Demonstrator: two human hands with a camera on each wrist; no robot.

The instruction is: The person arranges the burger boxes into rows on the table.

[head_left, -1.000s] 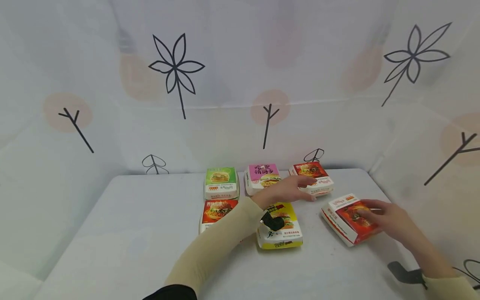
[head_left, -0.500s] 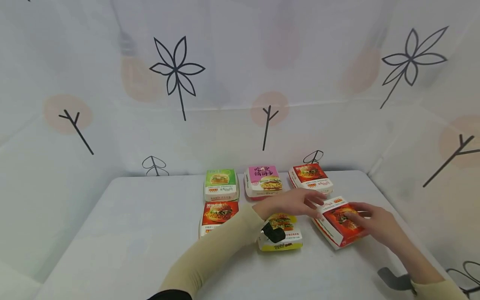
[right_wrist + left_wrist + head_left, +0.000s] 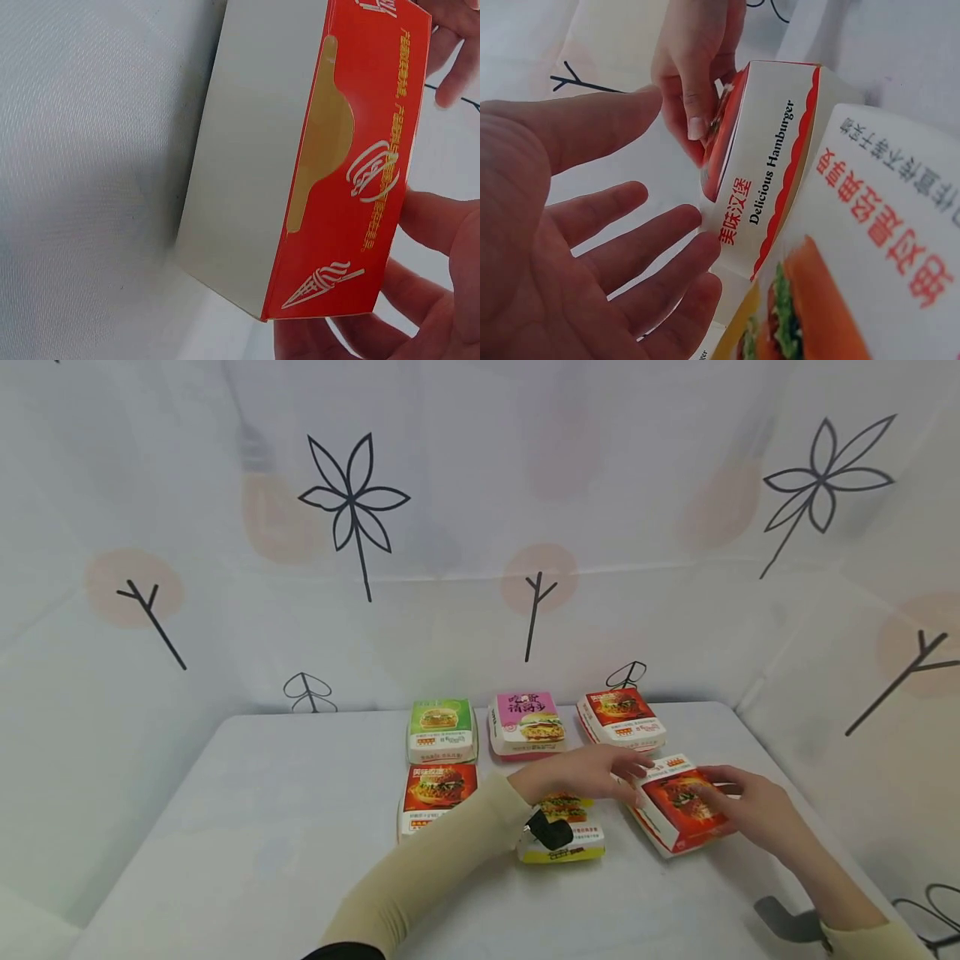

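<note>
A red-and-white hamburger box sits angled at the right of the table. My right hand grips its right side, thumb on the red top. The right wrist view shows the box's red side flap and my fingers behind it. My left hand reaches over a yellow hamburger box, partly hiding it. In the left wrist view, my left fingers are spread and loosely extended, their tips at the end marked "Delicious Hamburger". Whether they press on it I cannot tell.
A green box, a pink box and another red box stand in a back row. One more red box lies before the green one, partly behind my left sleeve. A patterned cloth wall borders the white table.
The red box has moved left with my right hand, closer to the yellow box. My left hand has come down and toward me, from the back red box to the gripped one.
</note>
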